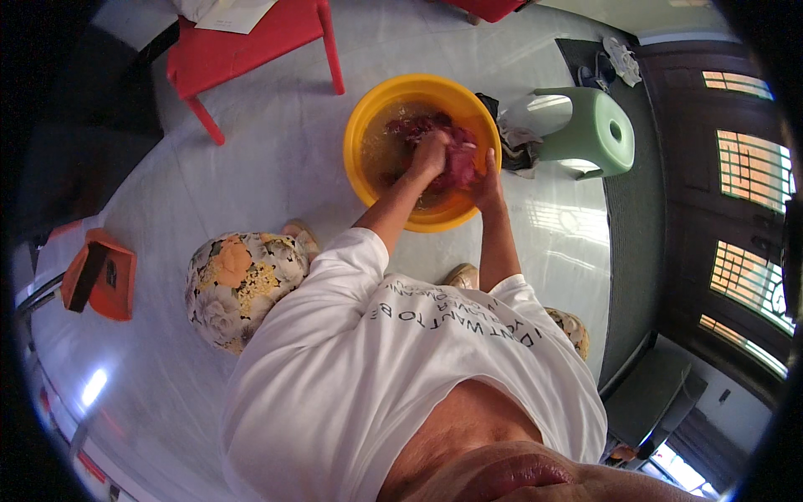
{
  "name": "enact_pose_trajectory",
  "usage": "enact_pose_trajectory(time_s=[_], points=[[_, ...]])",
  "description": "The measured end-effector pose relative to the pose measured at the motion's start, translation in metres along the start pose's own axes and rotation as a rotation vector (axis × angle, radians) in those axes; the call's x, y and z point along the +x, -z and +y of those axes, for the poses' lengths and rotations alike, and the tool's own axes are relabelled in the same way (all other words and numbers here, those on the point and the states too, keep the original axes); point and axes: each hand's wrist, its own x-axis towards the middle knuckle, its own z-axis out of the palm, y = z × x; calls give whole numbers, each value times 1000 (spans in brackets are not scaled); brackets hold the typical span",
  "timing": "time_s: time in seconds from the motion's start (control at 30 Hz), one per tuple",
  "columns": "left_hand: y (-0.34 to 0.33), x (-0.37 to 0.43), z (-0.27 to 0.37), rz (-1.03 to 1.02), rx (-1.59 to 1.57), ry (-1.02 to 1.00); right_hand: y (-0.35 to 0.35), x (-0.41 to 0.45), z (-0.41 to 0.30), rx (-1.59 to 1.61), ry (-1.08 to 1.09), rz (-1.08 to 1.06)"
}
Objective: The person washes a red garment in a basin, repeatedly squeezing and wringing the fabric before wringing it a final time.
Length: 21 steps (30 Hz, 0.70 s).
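A round yellow plastic basin (pixel 359 188) stands on the floor before me, holding murky water with some suds. In it lies a dark red wet cloth (pixel 463 164), bunched up and partly under the water. My left hand (pixel 431 154) is closed on the cloth near the middle of the basin. Over at the basin's right side, my right hand (pixel 489 183) reaches in beside the cloth, with one digit up along the inner wall. Its other fingers are blurred and partly hidden, so its grip on cloth or wall is unclear.
Dark and grey cloths (pixel 519 147) lie right of the basin, against a pale green plastic stool (pixel 586 132). A red table or bench (pixel 251 56) stands at upper left, an orange dustpan (pixel 113 282) at far left. Shoes (pixel 611 66) rest on a dark mat by the door (pixel 690 157).
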Motion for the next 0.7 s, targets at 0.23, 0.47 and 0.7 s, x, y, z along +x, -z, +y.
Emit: enact_pose_trajectory(time_s=[0.23,0.47,0.7], points=[[-24,-29,91,-263,333,-155,25,-2,13,28,441,-426],[-23,-30,74,14,237,-201,-2,-27,17,300,246,-491],[2,7,15,389,74,64,-29,-9,21,243,146,-557]])
